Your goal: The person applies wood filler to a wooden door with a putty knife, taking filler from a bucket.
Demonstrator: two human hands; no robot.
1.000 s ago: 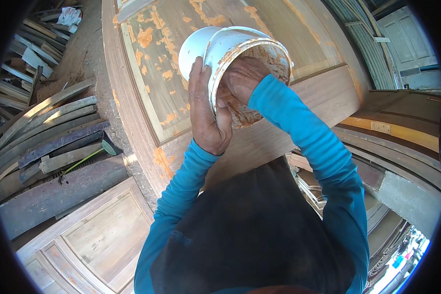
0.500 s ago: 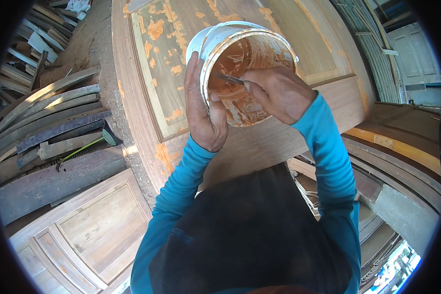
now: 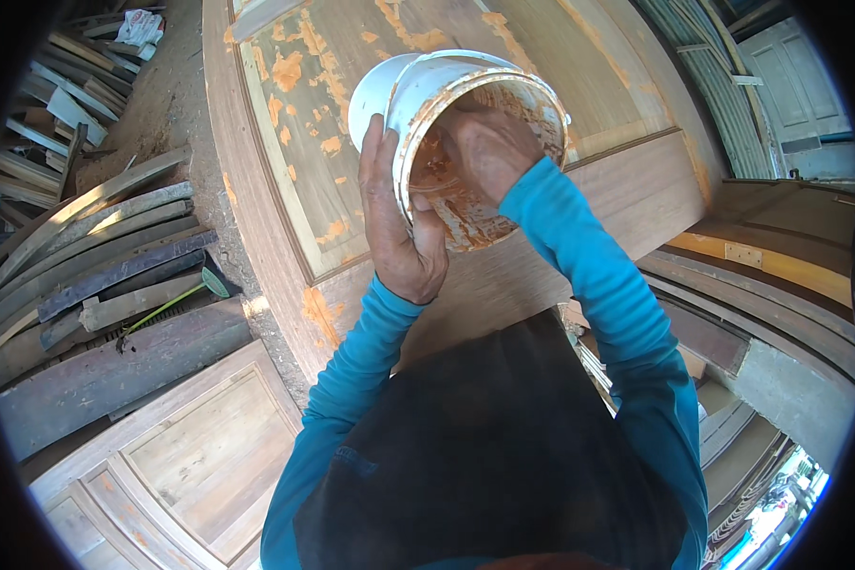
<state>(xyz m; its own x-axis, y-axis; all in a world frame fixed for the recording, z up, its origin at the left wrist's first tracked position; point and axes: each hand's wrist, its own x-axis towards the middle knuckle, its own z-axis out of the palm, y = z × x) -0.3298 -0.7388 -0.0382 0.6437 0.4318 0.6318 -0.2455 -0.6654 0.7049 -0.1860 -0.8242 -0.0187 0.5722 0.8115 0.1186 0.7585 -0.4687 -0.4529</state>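
Note:
A white plastic bucket [image 3: 427, 85] is tipped toward me on a wooden panel door [image 3: 627, 180]. Orange-brown filler [image 3: 427, 161] coats its inner wall. My left hand [image 3: 404, 242] grips the bucket's left rim, thumb inside and fingers along the outside. My right hand [image 3: 494, 152] reaches through the mouth with curled fingers; the thin metal putty knife seen in it earlier is now hidden by the hand and the bucket. Dried orange patches of filler [image 3: 288, 71] mark the door's panels beyond the bucket.
Stacked curved timber [image 3: 133, 228] and a green-handled tool [image 3: 176, 299] lie at the left. Another panel door [image 3: 209, 446] is at the lower left. Boards [image 3: 779, 309] are stacked at the right, beside a concrete block [image 3: 793, 389].
My right hand has moved left and deeper into the bucket, taking the putty knife out of sight. My left hand keeps its hold on the rim. The view has shifted slightly.

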